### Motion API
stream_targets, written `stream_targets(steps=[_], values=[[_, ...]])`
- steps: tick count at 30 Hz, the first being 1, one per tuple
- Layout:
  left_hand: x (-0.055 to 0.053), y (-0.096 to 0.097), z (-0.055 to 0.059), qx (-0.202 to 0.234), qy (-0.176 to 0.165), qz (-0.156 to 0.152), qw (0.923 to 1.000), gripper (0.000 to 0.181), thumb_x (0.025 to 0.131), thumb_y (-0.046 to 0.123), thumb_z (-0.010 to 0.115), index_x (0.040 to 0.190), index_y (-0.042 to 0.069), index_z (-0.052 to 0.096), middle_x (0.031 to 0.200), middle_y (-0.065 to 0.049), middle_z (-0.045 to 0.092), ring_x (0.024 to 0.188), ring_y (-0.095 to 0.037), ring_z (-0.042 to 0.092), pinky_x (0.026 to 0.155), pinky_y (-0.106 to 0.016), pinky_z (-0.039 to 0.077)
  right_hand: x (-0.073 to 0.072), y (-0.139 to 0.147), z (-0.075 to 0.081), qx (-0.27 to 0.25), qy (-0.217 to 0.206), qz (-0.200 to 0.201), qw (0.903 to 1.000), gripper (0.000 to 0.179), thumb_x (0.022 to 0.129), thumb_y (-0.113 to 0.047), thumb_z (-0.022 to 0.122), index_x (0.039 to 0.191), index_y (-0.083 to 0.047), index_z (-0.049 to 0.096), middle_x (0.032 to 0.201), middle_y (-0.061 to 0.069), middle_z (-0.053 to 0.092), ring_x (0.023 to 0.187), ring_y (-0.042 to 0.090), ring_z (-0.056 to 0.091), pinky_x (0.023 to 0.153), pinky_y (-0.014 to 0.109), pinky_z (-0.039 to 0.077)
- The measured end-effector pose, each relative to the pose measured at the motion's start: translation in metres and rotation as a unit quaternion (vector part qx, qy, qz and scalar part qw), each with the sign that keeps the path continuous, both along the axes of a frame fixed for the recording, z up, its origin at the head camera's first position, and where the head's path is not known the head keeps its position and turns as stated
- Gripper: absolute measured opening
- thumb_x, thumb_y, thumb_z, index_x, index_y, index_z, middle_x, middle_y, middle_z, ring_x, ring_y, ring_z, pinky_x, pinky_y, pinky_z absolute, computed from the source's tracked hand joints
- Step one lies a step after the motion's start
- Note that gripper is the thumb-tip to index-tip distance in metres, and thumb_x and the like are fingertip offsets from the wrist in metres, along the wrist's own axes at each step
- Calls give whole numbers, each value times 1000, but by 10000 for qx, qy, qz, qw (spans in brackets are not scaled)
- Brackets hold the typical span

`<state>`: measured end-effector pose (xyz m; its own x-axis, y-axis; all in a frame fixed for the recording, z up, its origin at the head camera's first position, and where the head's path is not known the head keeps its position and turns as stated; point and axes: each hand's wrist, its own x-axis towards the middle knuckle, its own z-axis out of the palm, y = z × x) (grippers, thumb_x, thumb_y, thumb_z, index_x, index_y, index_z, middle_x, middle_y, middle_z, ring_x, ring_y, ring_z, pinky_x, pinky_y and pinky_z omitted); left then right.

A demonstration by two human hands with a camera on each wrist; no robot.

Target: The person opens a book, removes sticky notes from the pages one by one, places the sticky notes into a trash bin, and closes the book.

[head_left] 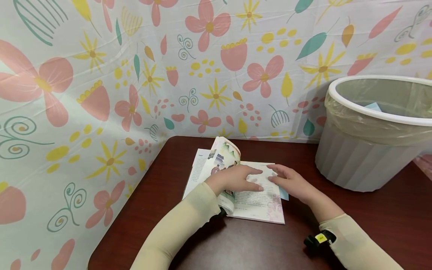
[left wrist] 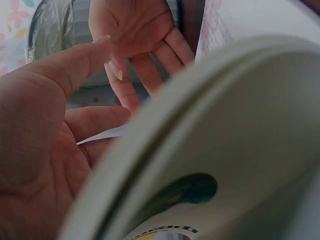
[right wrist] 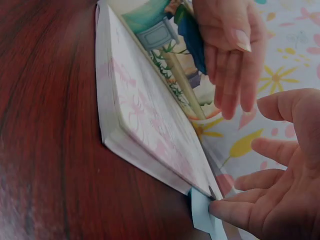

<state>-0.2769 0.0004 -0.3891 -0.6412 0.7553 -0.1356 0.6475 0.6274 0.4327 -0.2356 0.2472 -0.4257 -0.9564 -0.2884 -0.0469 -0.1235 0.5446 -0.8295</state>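
An open book point(head_left: 256, 202) lies on the dark table, its right page printed with text and pink flowers. On its left side an illustrated page point(head_left: 221, 157) stands curled upward. My left hand point(head_left: 236, 178) is over the book beside that curled page, fingers extended, and no grip on the page shows. Over the book's right edge, my right hand point(head_left: 291, 183) has its fingers loosely spread. In the right wrist view, a finger of the right hand point(right wrist: 280, 175) is at a light blue paper point(right wrist: 201, 212) under the book's corner; whether it touches is unclear.
A grey bin point(head_left: 354, 157) with a white rim and a clear liner stands at the right of the table point(head_left: 145, 210); a light blue piece point(head_left: 372, 107) shows inside. A flower-patterned sheet point(head_left: 209, 67) hangs behind and to the left.
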Motion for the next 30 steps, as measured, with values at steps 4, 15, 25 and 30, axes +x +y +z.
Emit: stream_targets(steps=[4,15,25,30], values=[[8,-10,-2,29,72,24,10000,71,96,63,61,157,31,45,158,10,49,147,-12,46,119,-36,41,0,-1,-2,-266,-162,-137,9994,64,104,-36,60,158,-9,39,167,24,30,154,50,27,117,70,32],[19,-20,-7,191,290,-166,9993,71,96,63,61,156,28,47,157,10,50,150,-20,43,122,-39,38,3,8,-3,-1998,-1070,-130,9739,71,107,-38,55,161,-4,25,168,25,19,156,44,20,122,66,21],[17,-21,-15,225,376,-276,9987,70,97,58,62,156,22,48,160,0,48,154,-29,36,128,-48,25,5,8,4,-2680,-1181,-591,9543,58,111,-31,44,160,-3,28,168,25,21,157,44,21,121,50,34],[17,-23,-16,201,327,-259,9989,69,98,56,61,156,22,48,162,-3,46,155,-34,34,129,-50,22,7,10,7,-2937,-1100,-799,9462,49,111,-30,45,153,-6,38,167,27,24,155,41,27,106,26,51]])
